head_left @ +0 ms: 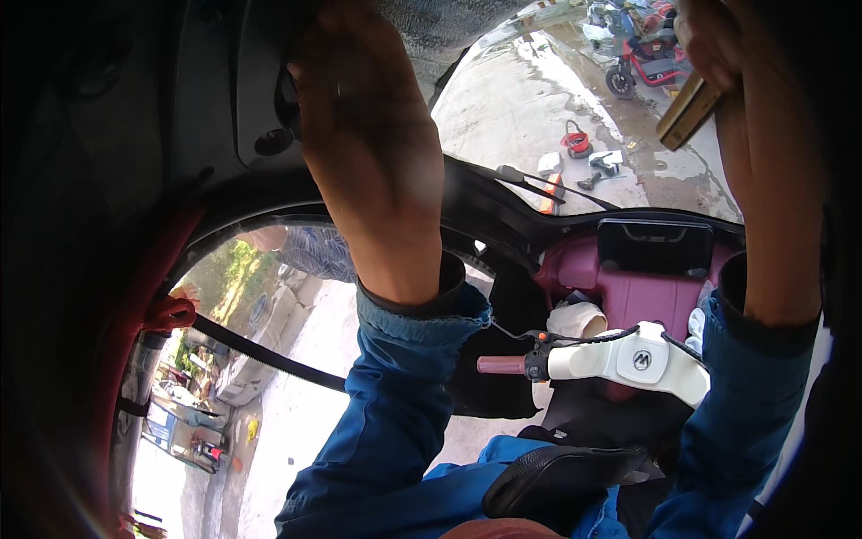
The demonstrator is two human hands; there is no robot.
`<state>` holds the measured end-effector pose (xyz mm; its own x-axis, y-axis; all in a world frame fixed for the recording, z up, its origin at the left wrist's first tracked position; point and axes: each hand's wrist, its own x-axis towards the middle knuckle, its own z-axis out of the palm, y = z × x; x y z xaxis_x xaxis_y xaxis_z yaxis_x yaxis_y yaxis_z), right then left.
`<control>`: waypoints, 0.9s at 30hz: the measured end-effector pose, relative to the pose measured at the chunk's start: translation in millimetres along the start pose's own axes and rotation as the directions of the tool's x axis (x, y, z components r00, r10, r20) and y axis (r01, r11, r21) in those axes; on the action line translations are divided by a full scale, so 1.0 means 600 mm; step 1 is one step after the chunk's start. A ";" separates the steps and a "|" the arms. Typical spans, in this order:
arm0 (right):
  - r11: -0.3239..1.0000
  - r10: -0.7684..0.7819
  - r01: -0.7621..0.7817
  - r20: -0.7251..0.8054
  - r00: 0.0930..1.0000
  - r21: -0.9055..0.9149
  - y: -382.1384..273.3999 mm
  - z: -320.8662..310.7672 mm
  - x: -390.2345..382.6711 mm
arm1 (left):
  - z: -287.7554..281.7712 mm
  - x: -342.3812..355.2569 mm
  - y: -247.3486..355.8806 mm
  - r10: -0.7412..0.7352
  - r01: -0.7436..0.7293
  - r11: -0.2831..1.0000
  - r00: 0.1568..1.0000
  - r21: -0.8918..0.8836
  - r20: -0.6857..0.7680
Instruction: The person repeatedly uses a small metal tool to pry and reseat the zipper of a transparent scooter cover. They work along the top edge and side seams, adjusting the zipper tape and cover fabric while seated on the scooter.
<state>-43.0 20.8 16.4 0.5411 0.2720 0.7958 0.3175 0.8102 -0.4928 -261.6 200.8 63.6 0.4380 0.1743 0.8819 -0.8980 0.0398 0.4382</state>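
Note:
Both my arms, in blue sleeves, reach up inside a small enclosed vehicle. My left hand (373, 135) is raised against the dark roof lining (206, 81); its fingers are lost in shadow, so I cannot tell what they grip. Higher on the right, my right hand (714, 49) has its fingers wrapped around a brass-coloured, flat-sided metal tool (688, 112), whose squared end points down and left. Its other end is hidden in the hand, and its exact kind does not show. Between my forearms is the windscreen (539, 99), its lower edge lined by a black frame with a wiper (539, 184).
Below are white handlebars (639, 359) with a pink grip (501, 365), a maroon dashboard (646, 301) and a black screen-like panel (655, 247). A black padded seat part (557, 481) sits near my lap. Outside lie a red reel (576, 142) and a power drill (600, 171); a red scooter (651, 67) stands farther off.

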 end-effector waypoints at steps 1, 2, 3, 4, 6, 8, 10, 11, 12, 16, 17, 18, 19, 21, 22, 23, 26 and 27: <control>0.999 0.027 -0.026 0.010 1.000 -0.030 0.013 -0.006 -0.010 | -0.008 -0.001 0.006 -0.004 0.004 0.999 1.000 0.040 0.023; 0.997 0.056 -0.055 0.023 0.998 -0.057 0.027 -0.011 -0.025 | -0.014 -0.002 0.011 -0.009 0.008 0.998 1.000 0.065 0.010; 0.994 0.084 -0.081 0.033 0.996 -0.075 0.038 -0.018 -0.038 | -0.019 -0.003 0.015 -0.013 0.013 0.996 1.000 0.089 -0.001; 0.990 0.118 -0.114 0.041 0.992 -0.085 0.051 -0.023 -0.054 | -0.021 -0.004 0.017 -0.018 0.019 0.994 1.000 0.111 -0.013; 0.977 0.197 -0.191 0.060 0.979 -0.093 0.075 -0.031 -0.086 | -0.023 -0.011 0.019 -0.013 0.018 0.993 0.999 0.119 -0.048; 0.961 0.270 -0.264 0.078 0.960 -0.079 0.095 -0.036 -0.117 | -0.024 -0.018 0.022 -0.034 0.043 0.993 0.996 0.112 -0.078; 0.932 0.361 -0.362 0.098 0.928 -0.004 0.109 -0.040 -0.145 | -0.027 -0.026 0.025 -0.082 0.090 0.993 0.992 0.081 -0.100; 0.927 0.374 -0.373 0.097 0.922 -0.029 0.115 -0.039 -0.159 | -0.030 -0.029 0.026 -0.056 0.070 0.992 0.990 0.108 -0.129; 0.911 0.412 -0.413 0.094 0.907 -0.006 0.121 -0.037 -0.172 | -0.033 -0.033 0.026 -0.029 0.051 0.989 0.987 0.137 -0.158; 0.849 0.497 -0.504 0.088 0.864 0.157 0.140 -0.030 -0.204 | -0.047 -0.034 0.027 0.026 -0.011 0.997 0.977 0.071 -0.212; 0.832 0.516 -0.526 0.099 0.851 0.177 0.143 -0.029 -0.209 | -0.049 -0.032 0.029 0.008 0.004 0.998 0.979 0.055 -0.202; 0.816 0.533 -0.543 0.107 0.839 0.196 0.146 -0.029 -0.212 | -0.051 -0.029 0.031 -0.011 0.018 0.999 0.982 0.037 -0.188; 0.812 0.545 -0.553 0.098 0.833 0.185 0.149 -0.029 -0.214 | -0.052 -0.026 0.033 -0.026 0.028 1.000 0.984 0.011 -0.176; 0.796 0.546 -0.560 0.127 0.828 0.228 0.150 -0.031 -0.217 | -0.052 -0.022 0.036 -0.044 0.044 0.999 0.986 -0.007 -0.163; 0.794 0.548 -0.563 0.132 0.826 0.229 0.149 -0.031 -0.218 | -0.051 -0.021 0.038 -0.051 0.049 0.999 0.985 -0.020 -0.164; 0.791 0.552 -0.568 0.137 0.823 0.228 0.148 -0.032 -0.219 | -0.050 -0.021 0.040 -0.044 0.042 0.999 0.985 -0.017 -0.167; 0.783 0.564 -0.588 0.167 0.809 0.204 0.145 -0.031 -0.224 | -0.048 -0.024 0.043 -0.005 0.005 1.000 0.978 0.000 -0.211; 0.781 0.569 -0.596 0.181 0.803 0.188 0.144 -0.031 -0.226 | -0.048 -0.025 0.044 0.020 -0.018 1.000 0.969 0.011 -0.245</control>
<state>-74.5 44.6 -140.5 0.4741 0.7728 0.4220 -0.2204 0.5681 -0.7929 -292.9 227.4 56.7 0.3965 0.4106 0.8211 -0.9052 0.0257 0.4242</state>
